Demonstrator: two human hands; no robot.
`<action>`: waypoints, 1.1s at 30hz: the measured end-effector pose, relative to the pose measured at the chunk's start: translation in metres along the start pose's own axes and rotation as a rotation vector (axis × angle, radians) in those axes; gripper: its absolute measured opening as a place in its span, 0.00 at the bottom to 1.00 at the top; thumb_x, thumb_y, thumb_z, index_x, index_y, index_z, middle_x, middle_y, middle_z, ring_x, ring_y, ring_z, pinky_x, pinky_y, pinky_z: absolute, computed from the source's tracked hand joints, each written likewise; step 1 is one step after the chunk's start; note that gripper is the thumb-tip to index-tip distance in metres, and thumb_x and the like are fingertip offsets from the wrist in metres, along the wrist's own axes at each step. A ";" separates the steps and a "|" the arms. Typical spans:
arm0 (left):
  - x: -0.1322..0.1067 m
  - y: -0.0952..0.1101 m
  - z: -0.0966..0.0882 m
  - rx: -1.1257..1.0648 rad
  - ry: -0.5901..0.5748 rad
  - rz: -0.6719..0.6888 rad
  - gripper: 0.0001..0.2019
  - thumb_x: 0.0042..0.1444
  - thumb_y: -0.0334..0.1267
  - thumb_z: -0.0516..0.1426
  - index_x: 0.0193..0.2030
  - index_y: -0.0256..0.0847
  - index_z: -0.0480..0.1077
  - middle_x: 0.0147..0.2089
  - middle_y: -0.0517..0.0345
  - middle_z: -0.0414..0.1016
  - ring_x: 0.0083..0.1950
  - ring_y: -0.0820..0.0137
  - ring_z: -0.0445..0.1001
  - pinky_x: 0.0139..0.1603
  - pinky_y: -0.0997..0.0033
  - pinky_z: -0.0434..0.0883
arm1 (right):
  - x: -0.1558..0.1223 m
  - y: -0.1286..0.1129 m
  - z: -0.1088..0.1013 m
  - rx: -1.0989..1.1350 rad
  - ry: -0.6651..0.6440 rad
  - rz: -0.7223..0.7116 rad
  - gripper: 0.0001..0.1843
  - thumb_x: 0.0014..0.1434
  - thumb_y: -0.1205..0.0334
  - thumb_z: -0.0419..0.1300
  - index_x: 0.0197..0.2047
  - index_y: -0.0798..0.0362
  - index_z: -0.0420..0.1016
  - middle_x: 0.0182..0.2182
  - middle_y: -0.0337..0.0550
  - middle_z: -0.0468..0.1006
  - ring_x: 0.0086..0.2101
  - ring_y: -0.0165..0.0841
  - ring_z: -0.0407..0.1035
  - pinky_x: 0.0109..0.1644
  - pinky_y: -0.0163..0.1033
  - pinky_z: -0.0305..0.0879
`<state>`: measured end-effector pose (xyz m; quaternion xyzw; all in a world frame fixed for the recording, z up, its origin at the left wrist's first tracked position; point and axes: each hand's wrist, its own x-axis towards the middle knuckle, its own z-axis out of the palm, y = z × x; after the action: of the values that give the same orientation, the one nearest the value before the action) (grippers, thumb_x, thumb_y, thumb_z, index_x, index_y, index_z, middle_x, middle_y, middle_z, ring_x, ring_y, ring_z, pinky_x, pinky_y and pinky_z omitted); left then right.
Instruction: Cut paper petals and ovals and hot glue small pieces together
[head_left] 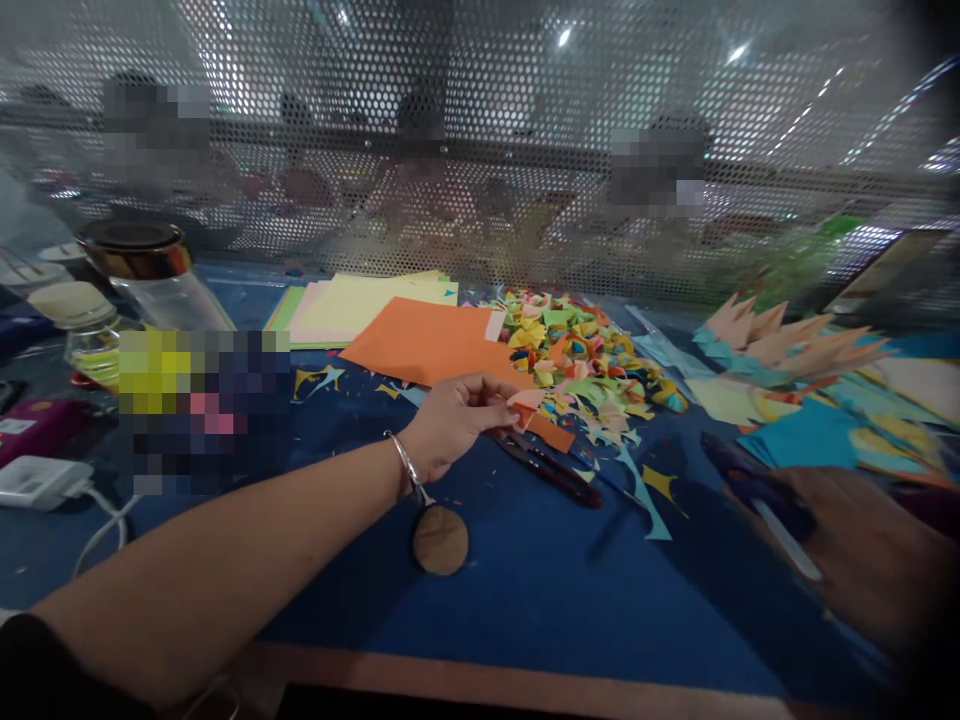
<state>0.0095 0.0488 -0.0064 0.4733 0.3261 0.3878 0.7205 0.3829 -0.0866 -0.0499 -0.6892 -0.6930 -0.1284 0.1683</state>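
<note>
My left hand (457, 420) reaches over the middle of the table, wearing a silver bangle. Its thumb and fingers pinch a small pink and orange paper piece (526, 402) beside the scrap heap. Just below the fingertips lies a pair of dark-handled scissors (551, 468). A round brown disc (440, 540) rests on the blue table under the wrist. At the right edge, my right hand (877, 550), smeared by motion, is closed around a dark tool with a pale strip (787, 540); its kind is unclear.
Behind my left hand are an orange sheet (435, 340), a stack of pastel paper (330, 310) and a heap of coloured paper scraps (592, 350). Pointed folded paper (787, 340) and blue sheets (802, 430) lie right. Bottles (82, 325) and a white charger (45, 482) stand left.
</note>
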 end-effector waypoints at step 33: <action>0.002 -0.004 -0.004 -0.084 -0.098 -0.092 0.12 0.43 0.24 0.67 0.37 0.32 0.76 0.31 0.57 0.79 0.32 0.75 0.77 0.43 0.71 0.74 | 0.101 -0.190 -0.018 0.501 -0.084 -0.266 0.16 0.68 0.53 0.55 0.34 0.51 0.77 0.30 0.42 0.78 0.29 0.32 0.70 0.32 0.37 0.64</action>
<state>0.0082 0.0510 -0.0120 0.4458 0.2954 0.3440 0.7718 0.1953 -0.0050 0.0180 -0.5337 -0.7939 0.0545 0.2862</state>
